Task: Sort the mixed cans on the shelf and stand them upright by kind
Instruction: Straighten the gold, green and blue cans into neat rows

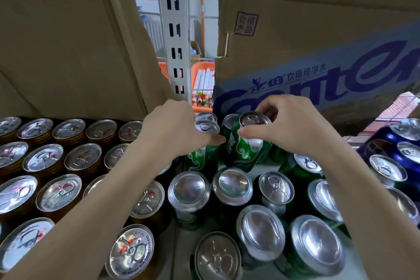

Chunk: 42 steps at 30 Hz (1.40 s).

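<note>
My right hand grips a green can by its top rim and holds it slightly tilted above the back row of the shelf. My left hand rests fingers-down on another green can just to its left, its fingertips touching the held can. Several green cans stand in the middle, some upside down with domed bottoms up. Gold cans with red-marked lids fill the left in neat upright rows. Blue cans stand at the right edge.
Brown cardboard boxes wall off the back left, and a blue-printed water carton the back right. A white perforated shelf upright stands between them, with an orange basket behind it.
</note>
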Motion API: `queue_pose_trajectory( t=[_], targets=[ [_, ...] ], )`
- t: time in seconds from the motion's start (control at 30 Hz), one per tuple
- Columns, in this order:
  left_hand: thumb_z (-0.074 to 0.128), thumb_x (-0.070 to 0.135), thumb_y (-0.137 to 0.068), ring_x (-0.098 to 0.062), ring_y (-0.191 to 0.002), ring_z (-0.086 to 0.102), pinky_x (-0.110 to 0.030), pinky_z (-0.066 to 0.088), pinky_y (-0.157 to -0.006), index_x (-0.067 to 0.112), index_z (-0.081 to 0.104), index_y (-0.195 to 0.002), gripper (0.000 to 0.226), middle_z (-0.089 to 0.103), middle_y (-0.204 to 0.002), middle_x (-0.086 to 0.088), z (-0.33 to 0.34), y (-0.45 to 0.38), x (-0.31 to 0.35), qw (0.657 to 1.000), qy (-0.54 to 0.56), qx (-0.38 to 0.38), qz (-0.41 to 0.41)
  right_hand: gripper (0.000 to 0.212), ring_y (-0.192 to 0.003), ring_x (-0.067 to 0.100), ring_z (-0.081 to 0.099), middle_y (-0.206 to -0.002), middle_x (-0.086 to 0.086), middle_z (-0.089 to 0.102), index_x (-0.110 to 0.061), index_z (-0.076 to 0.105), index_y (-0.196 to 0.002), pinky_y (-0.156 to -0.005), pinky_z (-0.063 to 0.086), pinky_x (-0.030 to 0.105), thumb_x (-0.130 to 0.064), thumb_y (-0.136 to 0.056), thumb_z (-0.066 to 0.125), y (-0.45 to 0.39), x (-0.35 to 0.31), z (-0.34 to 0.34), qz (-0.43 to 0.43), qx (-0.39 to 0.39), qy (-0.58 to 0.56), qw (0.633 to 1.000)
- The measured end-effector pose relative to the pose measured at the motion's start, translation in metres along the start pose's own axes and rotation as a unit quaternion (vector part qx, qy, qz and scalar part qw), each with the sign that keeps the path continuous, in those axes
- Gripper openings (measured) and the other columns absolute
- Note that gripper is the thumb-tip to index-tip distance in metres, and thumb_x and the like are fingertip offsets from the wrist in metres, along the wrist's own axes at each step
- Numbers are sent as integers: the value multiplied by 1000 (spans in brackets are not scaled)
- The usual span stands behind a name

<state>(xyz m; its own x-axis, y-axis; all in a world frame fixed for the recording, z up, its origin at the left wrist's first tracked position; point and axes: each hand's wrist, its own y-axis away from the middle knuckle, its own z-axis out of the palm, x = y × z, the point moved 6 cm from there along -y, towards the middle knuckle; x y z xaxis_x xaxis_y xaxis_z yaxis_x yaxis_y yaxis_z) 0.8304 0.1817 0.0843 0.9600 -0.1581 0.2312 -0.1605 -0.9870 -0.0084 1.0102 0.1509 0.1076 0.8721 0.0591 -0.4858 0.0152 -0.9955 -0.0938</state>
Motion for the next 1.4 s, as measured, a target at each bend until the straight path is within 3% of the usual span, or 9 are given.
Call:
queue_pose_trajectory(
  t=[0.2, 0.37, 0.5, 0.7, 0.9, 1.03, 1.13, 1.23, 1.4],
  targets=[
    [63, 79, -55, -23, -59, 56, -27, 32, -46, 10, 43, -56, 72, 43, -56, -1, 10, -1, 3, 1000, -18, -11, -6, 41, -82, 9, 55, -89, -8, 61, -22, 63, -91, -70, 46, 28, -48, -62, 76, 2, 6, 4, 1, -11, 9, 1000],
    [75, 57, -64, -21, -80, 58, -29, 44, -64, 22, 62, -92, 47, 59, -84, 2, 21, -5, 3, 994, 2, -92, 65, 46, -94, 11, 54, -103, -6, 58, -24, 64, -109, -82, 45, 27, -40, -67, 78, 3, 6, 11, -73, -94, 25, 993],
    [80, 34, -69, -20, -87, 59, -35, 50, -77, 20, 64, -102, 39, 64, -92, 1, 33, -8, -1, 980, 31, -155, 122, 59, -104, 2, 47, -120, -10, 54, -25, 53, -129, -80, 32, 3, -32, -75, 75, -1, 9, 33, -131, -175, 36, 975],
    [74, 31, -77, -15, -99, 46, -25, 38, -82, 20, 51, -129, 58, 46, -110, -1, 34, -11, -12, 970, 2, -178, 167, 60, -124, 1, 39, -138, -13, 46, -28, 43, -138, -88, 23, 6, -25, -83, 69, -4, 9, 56, -176, -197, 34, 964],
    [71, 21, -81, -11, -120, 39, -17, 30, -95, 26, 39, -141, 68, 39, -132, 5, 36, -9, -6, 958, 46, -210, 192, 58, -121, 2, 43, -137, -12, 47, -29, 42, -138, -96, 31, 12, -20, -86, 65, -3, 9, 59, -178, -216, 28, 960],
    [71, 22, -81, -14, -121, 41, -20, 30, -98, 20, 44, -138, 63, 45, -134, 1, 35, -9, -3, 962, 19, -184, 199, 61, -122, 9, 43, -136, -4, 48, -20, 44, -137, -91, 29, 13, -44, -84, 63, 0, 3, 55, -180, -137, 48, 973],
    [73, 29, -77, -18, -100, 55, -31, 43, -87, 12, 61, -115, 43, 61, -110, -4, 33, -6, -3, 970, 27, -143, 197, 69, -114, 15, 45, -123, -1, 47, -20, 44, -136, -85, 34, 23, -53, -79, 63, 4, 4, 57, -137, -87, 86, 983],
    [75, 43, -70, -17, -80, 57, -32, 47, -72, 12, 64, -91, 40, 62, -85, -2, 36, -3, -6, 982, 57, -94, 151, 53, -102, 19, 47, -104, 0, 44, -14, 54, -119, -74, 35, 27, -48, -80, 65, 6, 8, 65, -103, -86, 112, 985],
    [71, 37, -74, -18, -82, 51, -22, 32, -55, 6, 63, -85, 34, 55, -91, -4, 40, 3, -2, 992, 31, -30, 118, 43, -97, 18, 46, -106, 3, 43, -8, 55, -115, -76, 35, 24, -34, -82, 67, 7, 9, 68, -103, -94, 74, 987]
  ],
)
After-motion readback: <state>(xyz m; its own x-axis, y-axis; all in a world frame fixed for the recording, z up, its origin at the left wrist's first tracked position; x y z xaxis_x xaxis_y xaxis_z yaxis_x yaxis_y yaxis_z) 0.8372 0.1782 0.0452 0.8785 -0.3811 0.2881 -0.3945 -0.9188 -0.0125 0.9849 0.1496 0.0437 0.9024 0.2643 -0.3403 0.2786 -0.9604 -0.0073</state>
